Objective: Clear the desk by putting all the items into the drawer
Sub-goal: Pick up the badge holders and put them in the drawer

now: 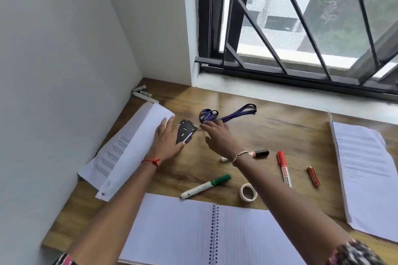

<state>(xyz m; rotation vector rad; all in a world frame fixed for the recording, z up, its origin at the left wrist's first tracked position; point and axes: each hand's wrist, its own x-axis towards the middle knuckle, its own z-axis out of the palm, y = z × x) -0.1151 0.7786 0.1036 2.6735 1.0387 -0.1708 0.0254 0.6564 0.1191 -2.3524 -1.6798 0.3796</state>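
Observation:
A dark badge holder (185, 131) lies on the wooden desk (280, 135) with its purple lanyard (228, 114) stretched to the right. My left hand (167, 142) lies flat, fingers straight, touching the holder's left edge and the folded papers (129, 148). My right hand (217, 133) reaches over the lanyard's near end, fingertips on the strap by the clip. Nearer me lie a green marker (204, 186), a red marker (283, 168), a black-capped marker (259, 153), a small red battery (313, 176), a tape roll (247, 192) and an open spiral notebook (193, 232). No drawer is visible.
A stack of printed sheets (366, 172) lies at the desk's right. White tubes (143, 92) sit in the far left corner by the wall. A barred window (301, 28) with a sill runs along the back edge.

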